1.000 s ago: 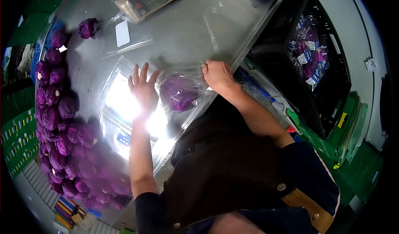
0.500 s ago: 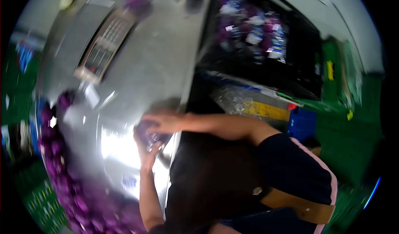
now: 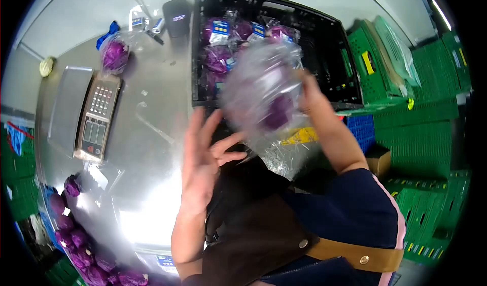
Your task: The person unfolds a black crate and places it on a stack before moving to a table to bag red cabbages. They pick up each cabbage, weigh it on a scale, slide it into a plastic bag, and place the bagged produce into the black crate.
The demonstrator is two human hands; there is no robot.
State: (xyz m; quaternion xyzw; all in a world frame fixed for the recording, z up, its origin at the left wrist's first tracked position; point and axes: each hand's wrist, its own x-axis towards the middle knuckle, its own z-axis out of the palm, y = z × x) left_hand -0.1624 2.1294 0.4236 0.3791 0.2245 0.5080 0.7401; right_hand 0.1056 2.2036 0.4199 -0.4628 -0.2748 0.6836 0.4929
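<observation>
A red cabbage in a clear plastic bag is held up in the air, smeared by motion, partly in front of the black crate. My right hand grips the bag at its right side; some of its fingers are hidden behind the plastic. To the left of the bag, my left hand is raised over the table edge with its fingers spread and nothing in them. Inside the crate lie several bagged red cabbages with blue and white labels.
On the steel table are a weighing scale, another bagged cabbage and a dark clock. Loose red cabbages line the near left edge. Green crates stand at right.
My hands were together low over the table around a cabbage. Now my right hand has carried the bagged cabbage up toward the crate, and my left hand is apart from it. The view has shifted.
</observation>
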